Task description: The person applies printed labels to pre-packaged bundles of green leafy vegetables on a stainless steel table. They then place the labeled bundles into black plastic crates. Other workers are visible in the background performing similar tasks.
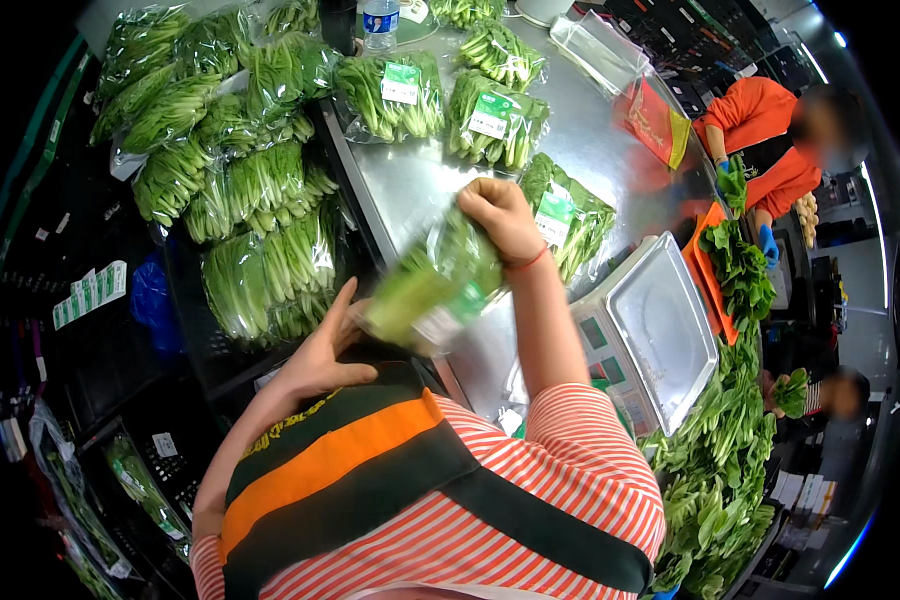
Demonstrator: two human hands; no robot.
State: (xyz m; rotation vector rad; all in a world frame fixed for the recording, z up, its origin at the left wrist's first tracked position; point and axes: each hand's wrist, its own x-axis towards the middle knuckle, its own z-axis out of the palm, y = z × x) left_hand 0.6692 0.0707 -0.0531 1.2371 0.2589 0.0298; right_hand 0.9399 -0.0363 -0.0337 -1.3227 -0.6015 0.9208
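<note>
My right hand (507, 222) is closed on the upper end of a clear bag of leafy greens (432, 290), which hangs tilted over the steel table's near edge. The bag is smeared by motion and bears a green and white label. Close to the bag's lower left end is my left hand (325, 350), its thumb and fingers apart; whether it touches the bag I cannot tell. Left of it lie stacked bagged greens (270, 260) in a dark crate. Beyond my right hand, more labelled bags, such as this bagged bunch (495, 118), rest on the steel table (400, 185).
To the right stands a weighing scale (665, 330) with a steel pan. Past it are an orange tray (705, 262) and heaped loose greens (715, 470). A co-worker in orange (760, 135) handles greens with blue gloves. Label sheets (90, 295) lie far left; a water bottle (380, 25) stands behind.
</note>
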